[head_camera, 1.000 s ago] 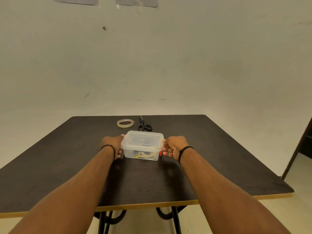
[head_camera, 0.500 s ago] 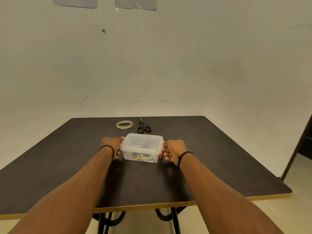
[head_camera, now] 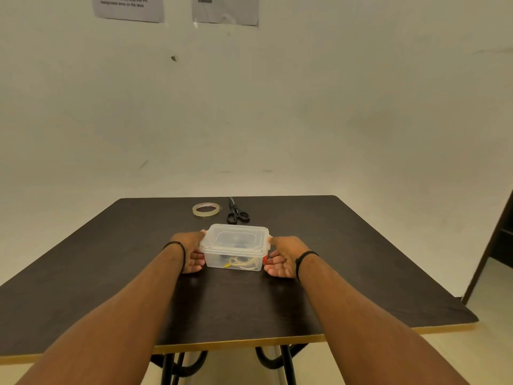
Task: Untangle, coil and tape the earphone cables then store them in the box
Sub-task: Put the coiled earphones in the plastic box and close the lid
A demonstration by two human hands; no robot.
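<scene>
A clear plastic box (head_camera: 234, 262) with its lid (head_camera: 236, 237) on stands at the middle of the dark table (head_camera: 111, 259). Pale and yellow earphone cables (head_camera: 243, 263) show through its front wall, with something dark behind them. My left hand (head_camera: 191, 251) holds the box's left end, thumb on the lid's rim and fingers against the side. My right hand (head_camera: 283, 257) holds the right end the same way, its fingers at a red latch (head_camera: 265, 259).
A roll of clear tape (head_camera: 206, 209) and black scissors (head_camera: 236, 213) lie behind the box near the table's far edge. Two paper sheets (head_camera: 129, 6) hang on the wall. A dark door frame (head_camera: 497, 245) stands at the right.
Both hands stay at the box's two ends. The box has barely shifted on the table.
</scene>
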